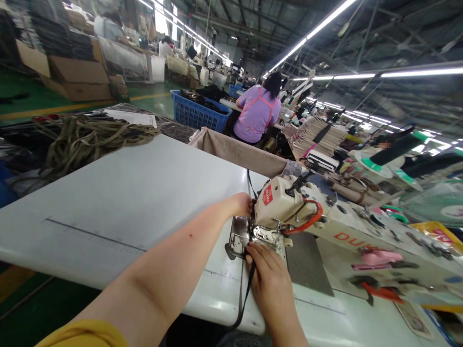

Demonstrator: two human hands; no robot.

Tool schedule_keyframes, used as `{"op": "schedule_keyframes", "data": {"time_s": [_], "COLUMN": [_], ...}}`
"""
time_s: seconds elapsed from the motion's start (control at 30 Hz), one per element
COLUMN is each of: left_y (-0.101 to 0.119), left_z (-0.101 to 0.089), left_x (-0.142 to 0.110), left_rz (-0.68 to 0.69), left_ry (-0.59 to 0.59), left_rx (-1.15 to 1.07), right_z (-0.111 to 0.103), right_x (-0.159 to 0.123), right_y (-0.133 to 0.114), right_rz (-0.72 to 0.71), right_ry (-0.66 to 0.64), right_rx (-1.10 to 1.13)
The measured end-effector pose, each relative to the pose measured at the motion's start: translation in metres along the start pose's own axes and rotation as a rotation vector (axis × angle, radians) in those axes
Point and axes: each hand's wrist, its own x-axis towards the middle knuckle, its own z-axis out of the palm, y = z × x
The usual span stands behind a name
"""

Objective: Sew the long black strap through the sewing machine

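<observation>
I sit at a cream sewing machine with a red label and an orange cable on its head. My left hand reaches behind the machine head; its fingers are hidden there. My right hand lies on the table just in front of the needle area, fingers pressed together on a thin dark strap. The strap runs from under the metal guide down over the table's front edge.
The white table stretches left, with a printed ruler line. A heap of olive webbing lies at its far left. A person in a purple top sits ahead beside a blue crate. Thread cones and stacked pieces crowd the right.
</observation>
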Motion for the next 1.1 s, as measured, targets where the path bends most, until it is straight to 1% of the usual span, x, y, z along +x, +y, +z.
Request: {"op": "schedule_keyframes", "data": {"time_s": [0.1, 0.17, 0.27, 0.43, 0.5, 0.6, 0.73, 0.9, 1.0, 1.1], "left_y": [0.001, 0.002, 0.003, 0.008, 0.007, 0.001, -0.011, -0.024, -0.027, -0.026], "left_z": [0.002, 0.002, 0.000, -0.007, -0.007, -0.005, -0.001, 0.001, 0.000, -0.003], "left_x": [-0.002, -0.003, -0.005, -0.008, -0.009, -0.006, 0.003, 0.013, 0.015, 0.015], "left_rz": [-0.033, -0.039, -0.039, -0.004, -0.009, -0.032, -0.029, 0.016, 0.031, 0.021], "left_ry": [0.013, 0.035, 0.038, -0.044, -0.044, -0.003, 0.028, 0.089, 0.132, 0.181], "left_rx": [0.088, 0.086, 0.063, 0.153, 0.182, 0.176, 0.141, -0.006, -0.081, -0.101], "right_z": [0.000, 0.000, -0.001, -0.003, -0.004, -0.004, -0.004, -0.004, -0.004, -0.003], "right_x": [0.000, 0.000, 0.000, 0.000, 0.000, 0.000, 0.000, 0.000, -0.001, -0.002], "right_y": [-0.002, -0.003, -0.004, -0.005, -0.006, -0.007, -0.007, -0.007, -0.007, -0.006], "right_rz": [0.017, 0.024, 0.027, 0.026, 0.027, 0.029, 0.045, 0.056, 0.066, 0.067], "right_ry": [-0.008, -0.007, 0.008, 0.013, 0.014, 0.017, 0.017, 0.010, -0.002, -0.017], "right_rx": [-0.003, 0.003, 0.013, 0.037, 0.041, 0.048, 0.050, 0.044, 0.042, 0.040]}}
